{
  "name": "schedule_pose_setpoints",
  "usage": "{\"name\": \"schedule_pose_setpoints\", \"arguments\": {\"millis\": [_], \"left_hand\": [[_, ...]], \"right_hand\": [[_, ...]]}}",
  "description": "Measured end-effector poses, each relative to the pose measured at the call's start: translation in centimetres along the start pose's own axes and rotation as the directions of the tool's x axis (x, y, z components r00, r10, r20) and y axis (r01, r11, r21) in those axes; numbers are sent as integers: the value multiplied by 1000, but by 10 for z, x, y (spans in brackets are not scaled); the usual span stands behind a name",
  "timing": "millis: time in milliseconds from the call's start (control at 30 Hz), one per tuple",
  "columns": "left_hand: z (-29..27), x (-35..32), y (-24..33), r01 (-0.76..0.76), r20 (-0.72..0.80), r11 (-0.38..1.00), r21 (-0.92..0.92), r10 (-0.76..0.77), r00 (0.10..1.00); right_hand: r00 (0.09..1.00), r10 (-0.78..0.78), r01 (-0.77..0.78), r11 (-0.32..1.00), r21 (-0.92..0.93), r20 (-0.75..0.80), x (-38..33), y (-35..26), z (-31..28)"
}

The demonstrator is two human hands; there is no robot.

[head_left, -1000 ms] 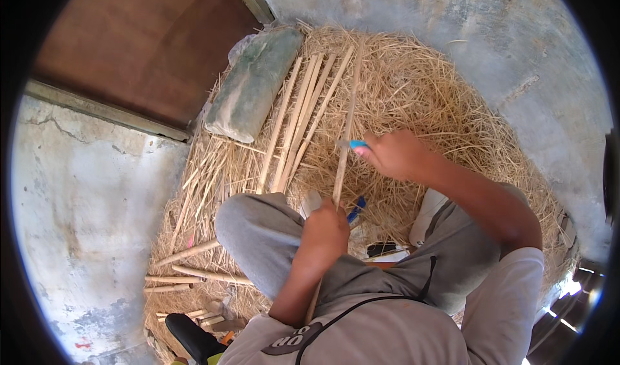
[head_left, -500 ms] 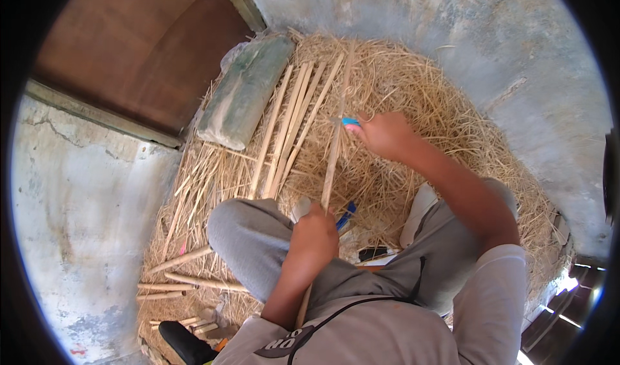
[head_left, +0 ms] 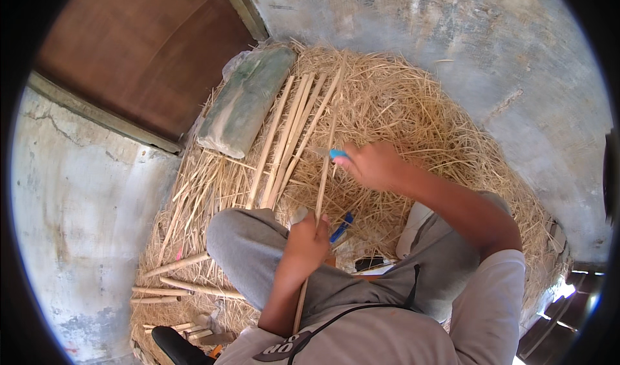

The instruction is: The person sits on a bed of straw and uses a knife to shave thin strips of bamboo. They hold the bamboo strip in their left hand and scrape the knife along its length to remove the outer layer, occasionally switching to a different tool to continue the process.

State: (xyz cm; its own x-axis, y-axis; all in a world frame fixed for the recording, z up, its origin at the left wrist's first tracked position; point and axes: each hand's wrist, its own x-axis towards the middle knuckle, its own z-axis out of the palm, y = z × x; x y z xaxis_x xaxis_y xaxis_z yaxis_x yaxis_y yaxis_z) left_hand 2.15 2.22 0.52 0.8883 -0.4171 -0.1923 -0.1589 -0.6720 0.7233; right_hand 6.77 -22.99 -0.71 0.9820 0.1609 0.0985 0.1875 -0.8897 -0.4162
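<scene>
A long, thin bamboo strip [head_left: 321,189] runs from the shavings in front of me back past my lap. My left hand [head_left: 307,243] is closed around it at lap height. Farther out, my right hand [head_left: 373,165] grips a knife with a blue handle [head_left: 338,154], its blade lying against the strip. Between my legs, near the left hand, lies a blue object [head_left: 341,227] whose kind I cannot make out. Several pale split strips [head_left: 294,132] lie side by side just beyond my left knee.
Heaped shavings [head_left: 413,116] cover the floor around me. A greenish-grey, plastic-wrapped bundle [head_left: 245,107] lies near the brown door panel [head_left: 142,49]. Round sticks [head_left: 200,287] rest beside my left leg. Worn walls [head_left: 491,61] rise to the left and ahead.
My right hand and the knife have drawn nearer to me along the strip, slightly left. My left hand has shifted a little lower and left with the strip.
</scene>
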Motion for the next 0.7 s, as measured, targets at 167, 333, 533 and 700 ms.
{"name": "schedule_pose_setpoints", "arguments": {"millis": [167,333,533,700], "left_hand": [[0,1,-8,-46,20,987,-153,50,999],[-6,0,-4,172,158,921,-349,-122,980],[-15,4,14,332,266,823,-461,-228,936],[-18,6,10,380,311,744,-550,-240,920]], "right_hand": [[994,-104,102,993,-65,-38,-3,6,2],[982,-139,125,985,-119,-124,6,4,7],[974,-140,111,980,-165,-180,11,2,7],[969,-167,110,952,-287,-183,16,-2,8]]}}
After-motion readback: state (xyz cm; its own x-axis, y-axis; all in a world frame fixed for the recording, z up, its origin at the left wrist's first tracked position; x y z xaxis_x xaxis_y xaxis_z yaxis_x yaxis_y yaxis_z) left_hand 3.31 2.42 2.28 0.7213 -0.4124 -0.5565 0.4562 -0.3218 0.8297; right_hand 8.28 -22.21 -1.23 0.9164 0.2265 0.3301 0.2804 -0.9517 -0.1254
